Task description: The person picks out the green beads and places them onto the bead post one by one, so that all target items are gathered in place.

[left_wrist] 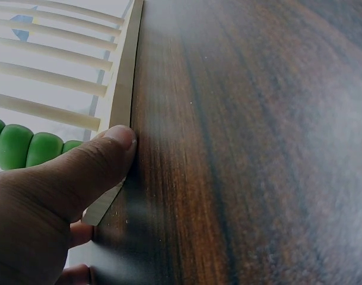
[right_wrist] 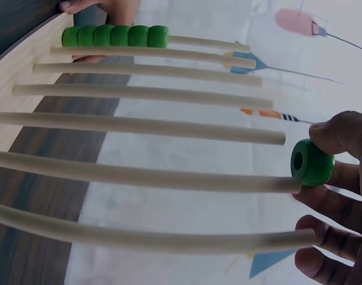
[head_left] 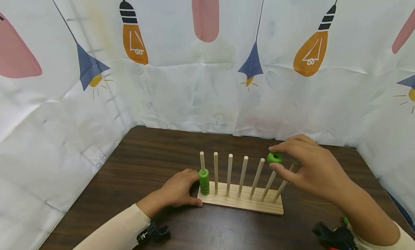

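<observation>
A pale wooden peg rack [head_left: 241,202] with several upright pegs stands on the table. My left hand [head_left: 178,189] grips its left end, the thumb [left_wrist: 113,148] along the front edge and the other fingers round the back. Green beads [head_left: 204,182] are stacked on the leftmost peg, right by that hand. My right hand [head_left: 312,165] pinches a single green bead [right_wrist: 318,163] between thumb and fingers. In the right wrist view this bead is at the tip of the second peg from the right [right_wrist: 228,183], its hole turned toward the pegs.
The dark wood-grain table [head_left: 146,152] reaches back to a white cloth [head_left: 178,98] printed with lamps. Green and red items [head_left: 345,220] show partly at the lower right, mostly hidden by my right wrist and its black strap [head_left: 337,237].
</observation>
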`<state>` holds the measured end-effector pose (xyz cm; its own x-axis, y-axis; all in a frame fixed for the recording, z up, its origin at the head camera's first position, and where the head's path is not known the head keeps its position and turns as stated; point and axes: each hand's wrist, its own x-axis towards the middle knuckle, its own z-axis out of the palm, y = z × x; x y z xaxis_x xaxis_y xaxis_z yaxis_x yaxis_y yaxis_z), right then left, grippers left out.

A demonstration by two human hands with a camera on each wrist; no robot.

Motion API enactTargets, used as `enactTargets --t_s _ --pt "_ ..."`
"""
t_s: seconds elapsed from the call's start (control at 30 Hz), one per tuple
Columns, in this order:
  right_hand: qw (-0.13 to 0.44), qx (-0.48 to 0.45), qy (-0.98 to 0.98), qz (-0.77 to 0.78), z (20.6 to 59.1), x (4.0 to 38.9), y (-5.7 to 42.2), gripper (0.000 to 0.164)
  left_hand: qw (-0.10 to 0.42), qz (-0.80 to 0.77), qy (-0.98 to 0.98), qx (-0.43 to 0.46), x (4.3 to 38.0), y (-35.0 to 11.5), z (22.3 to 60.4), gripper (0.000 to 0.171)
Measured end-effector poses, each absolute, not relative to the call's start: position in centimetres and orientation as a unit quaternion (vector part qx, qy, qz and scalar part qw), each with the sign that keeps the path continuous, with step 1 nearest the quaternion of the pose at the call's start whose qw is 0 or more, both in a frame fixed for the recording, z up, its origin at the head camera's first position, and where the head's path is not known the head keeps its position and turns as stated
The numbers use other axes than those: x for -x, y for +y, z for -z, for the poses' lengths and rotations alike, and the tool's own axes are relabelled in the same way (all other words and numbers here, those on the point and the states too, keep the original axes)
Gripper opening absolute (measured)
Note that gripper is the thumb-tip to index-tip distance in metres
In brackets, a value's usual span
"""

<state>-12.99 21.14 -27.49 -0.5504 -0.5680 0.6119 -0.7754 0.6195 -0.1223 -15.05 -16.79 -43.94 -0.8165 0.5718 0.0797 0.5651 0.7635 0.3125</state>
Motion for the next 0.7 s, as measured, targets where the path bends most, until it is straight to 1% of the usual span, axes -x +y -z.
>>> enactTargets --t_s 0.1,0.7 --pt "0.259 -0.389 -0.862 -0.195 27.4 13.0 20.9 0.031 0.010 -0.165 0.939 -0.303 15.0 -16.8 43.9 0.066" --pt "0.254 -0.412 -0.851 -0.203 27.5 13.5 19.2 0.032 0.010 -0.162 0.938 -0.305 15.1 -16.9 44.0 0.063"
